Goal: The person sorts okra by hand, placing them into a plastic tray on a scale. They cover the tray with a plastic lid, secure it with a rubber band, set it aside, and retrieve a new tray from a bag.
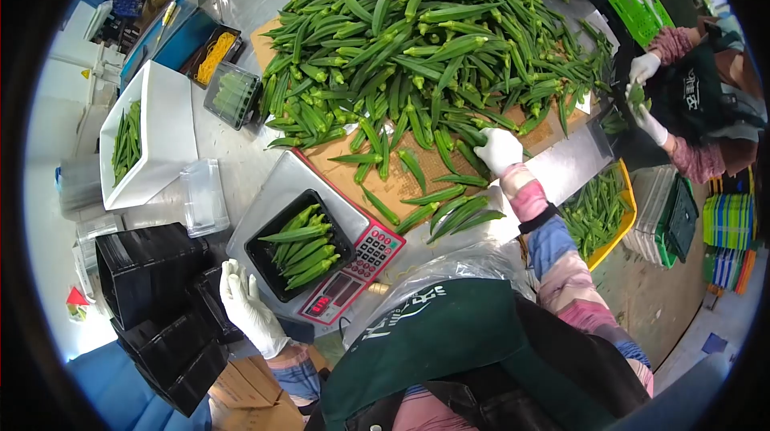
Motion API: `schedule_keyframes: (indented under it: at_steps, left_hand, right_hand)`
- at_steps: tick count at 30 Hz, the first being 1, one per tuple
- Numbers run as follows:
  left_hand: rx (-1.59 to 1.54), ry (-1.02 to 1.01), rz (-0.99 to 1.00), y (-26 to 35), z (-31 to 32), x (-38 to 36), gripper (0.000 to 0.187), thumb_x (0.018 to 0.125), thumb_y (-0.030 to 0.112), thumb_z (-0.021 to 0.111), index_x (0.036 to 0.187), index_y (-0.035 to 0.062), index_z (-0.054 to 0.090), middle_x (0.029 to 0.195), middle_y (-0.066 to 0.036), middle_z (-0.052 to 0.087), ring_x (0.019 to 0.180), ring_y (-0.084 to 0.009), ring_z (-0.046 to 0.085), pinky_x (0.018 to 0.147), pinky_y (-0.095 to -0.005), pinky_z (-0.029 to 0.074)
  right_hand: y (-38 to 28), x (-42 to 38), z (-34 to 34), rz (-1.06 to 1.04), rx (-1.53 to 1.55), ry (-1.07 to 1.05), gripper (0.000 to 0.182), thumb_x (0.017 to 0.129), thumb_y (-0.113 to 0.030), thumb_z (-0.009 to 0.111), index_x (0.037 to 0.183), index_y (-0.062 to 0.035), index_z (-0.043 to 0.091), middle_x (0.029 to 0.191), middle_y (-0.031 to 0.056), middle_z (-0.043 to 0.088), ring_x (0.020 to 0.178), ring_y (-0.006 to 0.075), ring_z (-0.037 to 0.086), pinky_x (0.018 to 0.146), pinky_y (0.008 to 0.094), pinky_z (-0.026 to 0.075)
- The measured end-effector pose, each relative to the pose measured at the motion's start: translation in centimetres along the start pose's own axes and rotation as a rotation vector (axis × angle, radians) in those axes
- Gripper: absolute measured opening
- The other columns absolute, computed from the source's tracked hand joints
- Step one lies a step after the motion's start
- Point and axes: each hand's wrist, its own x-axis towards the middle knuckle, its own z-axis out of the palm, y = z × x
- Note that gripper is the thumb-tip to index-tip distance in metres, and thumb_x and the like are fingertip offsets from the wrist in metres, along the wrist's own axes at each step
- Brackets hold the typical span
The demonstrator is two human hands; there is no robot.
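A black tray (265, 248) holding several green okra pods (309, 248) sits on the scale (353, 276), whose red panel has a lit display. My left hand (250, 309), in a white glove, is beside the tray's lower left with its fingers stretched out and nothing in them. At the near edge of the big okra pile (417, 38), my gloved right hand (500, 152) is closed, its fingers curled down among the pods. Its fingertips are partly hidden, so what they grip cannot be made out. Loose okra pods (413, 170) lie on the brown board (337, 166) nearby.
Stacked black trays (152, 271) stand at left. Beyond are a white bin (164, 134) with okra, clear containers (204, 197), and a box of yellow bands (215, 56). A yellow crate (630, 206) of okra is at right, near a co-worker's gloved hands (646, 68).
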Motion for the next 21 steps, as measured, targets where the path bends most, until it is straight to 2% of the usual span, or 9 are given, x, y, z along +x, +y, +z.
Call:
schedule_keyframes:
  at_steps: [2,3,6,12,15,18,19,20,21]
  left_hand:
    - [0.008,0.028,-0.004,0.5,0.5,-0.3,0.045,0.103,0.026,0.057,0.141,0.0029,0.051,0.139,-0.010,0.058,0.128,-0.0226,0.053,0.109,-0.0384,0.038]
    - [0.011,0.031,-0.005,0.4,0.4,-0.3,0.045,0.103,0.026,0.057,0.141,0.0029,0.051,0.139,-0.010,0.058,0.128,-0.0226,0.053,0.108,-0.0384,0.038]
    - [0.010,0.018,-0.008,0.1,0.3,0.2,0.046,0.102,0.027,0.057,0.142,0.0035,0.050,0.140,-0.010,0.057,0.130,-0.0234,0.052,0.109,-0.0392,0.037]
    - [-0.009,-0.026,0.008,0.0,0.3,0.4,0.047,0.102,0.027,0.058,0.142,0.0040,0.050,0.142,-0.010,0.056,0.131,-0.0244,0.051,0.111,-0.0405,0.036]
    - [-0.016,-0.006,0.009,0.3,0.3,0.1,0.044,0.103,0.025,0.056,0.141,0.0030,0.051,0.139,-0.011,0.058,0.128,-0.0227,0.054,0.108,-0.0387,0.039]
    - [-0.024,0.003,0.005,0.3,0.2,0.0,0.044,0.103,0.025,0.056,0.141,0.0028,0.051,0.140,-0.011,0.058,0.128,-0.0228,0.054,0.108,-0.0386,0.040]
    - [-0.031,-0.001,0.006,0.3,0.0,-0.1,0.044,0.103,0.025,0.056,0.141,0.0028,0.051,0.140,-0.011,0.058,0.128,-0.0227,0.054,0.108,-0.0387,0.040]
    - [-0.037,-0.007,0.006,0.3,-0.1,-0.2,0.044,0.103,0.025,0.056,0.141,0.0028,0.051,0.140,-0.011,0.058,0.128,-0.0227,0.054,0.108,-0.0389,0.040]
    - [-0.030,-0.008,0.013,0.4,0.0,-0.1,0.044,0.103,0.024,0.056,0.141,0.0028,0.051,0.140,-0.011,0.057,0.128,-0.0226,0.054,0.109,-0.0387,0.040]
  right_hand:
    - [-0.4,-0.4,-4.3,0.170,0.569,-0.253,0.031,0.079,-0.018,0.077,0.103,0.0007,0.071,0.083,0.0132,0.072,0.065,0.0186,0.069,0.059,0.0333,0.055]
    - [0.4,-0.5,-4.9,0.165,0.831,-0.336,0.031,0.082,-0.019,0.077,0.104,0.0017,0.071,0.081,0.0074,0.071,0.057,0.0097,0.062,0.050,0.0256,0.050]
    - [1.5,-1.7,-7.0,0.201,1.280,-0.486,0.030,0.088,-0.018,0.071,0.109,0.0023,0.069,0.089,0.0071,0.072,0.055,0.0083,0.057,0.048,0.0229,0.046]
    - [1.1,-3.3,-7.2,0.170,1.691,-0.536,0.040,0.093,-0.021,0.063,0.125,0.0024,0.061,0.102,0.0106,0.071,0.053,0.0082,0.052,0.050,0.0216,0.041]
    - [1.4,-3.5,-5.7,0.183,1.686,-0.537,0.041,0.092,-0.021,0.066,0.124,0.0031,0.062,0.097,0.0095,0.072,0.054,0.0077,0.052,0.050,0.0219,0.041]
    - [1.3,-4.0,-5.3,0.220,1.454,-0.468,0.042,0.089,-0.021,0.071,0.122,0.0040,0.062,0.084,0.0055,0.070,0.053,0.0076,0.054,0.049,0.0226,0.042]
    - [2.2,-3.6,-4.4,0.215,0.951,-0.421,0.039,0.086,-0.021,0.076,0.116,0.0019,0.066,0.071,0.0011,0.066,0.053,0.0068,0.056,0.049,0.0227,0.042]
    - [2.5,-3.8,-3.6,0.197,0.647,-0.359,0.032,0.084,-0.021,0.078,0.107,0.0000,0.070,0.066,-0.0004,0.063,0.053,0.0062,0.056,0.047,0.0222,0.041]
    - [1.4,-4.6,-5.5,0.203,0.820,-0.358,0.029,0.084,-0.020,0.078,0.104,-0.0007,0.071,0.067,-0.0004,0.064,0.053,0.0061,0.056,0.048,0.0225,0.041]
